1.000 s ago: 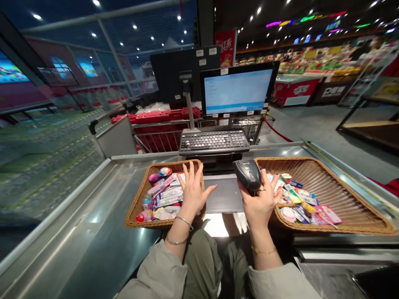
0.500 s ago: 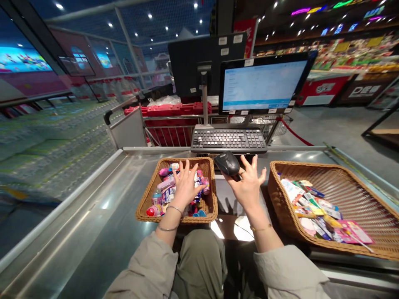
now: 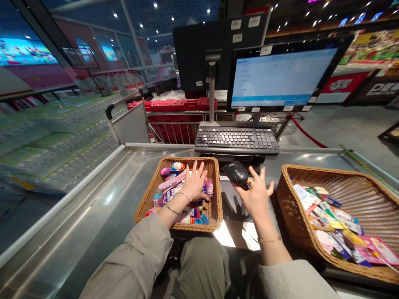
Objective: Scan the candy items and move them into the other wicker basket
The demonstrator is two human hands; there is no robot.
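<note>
My left hand [image 3: 195, 187] hovers over or rests on the goods in the smaller wicker basket [image 3: 140, 203], fingers spread; contact is hard to make out. About it lie a pink bottle with a clear top [image 3: 157, 198], blue-and-white packets [image 3: 171, 193] and a blue cup-like piece [image 3: 203, 219]. Between the two baskets, my right hand [image 3: 257, 195] has a black barcode scanner [image 3: 236, 172] at its thumb and forefinger. Its other fingers are stretched out. The scanner's handle is hidden behind the hand.
A larger wicker basket [image 3: 296, 232] with assorted packets stands at the right. Behind the scanner are a keyboard [image 3: 237, 139] and a lit monitor [image 3: 283, 79]. The metal counter [image 3: 109, 195] has a raised edge on the left. A metal trolley [image 3: 127, 120] stands beyond.
The view has shifted a little. My left hand has moved right and slightly down over the basket, still spread. The scanner and right hand have moved slightly down together.
</note>
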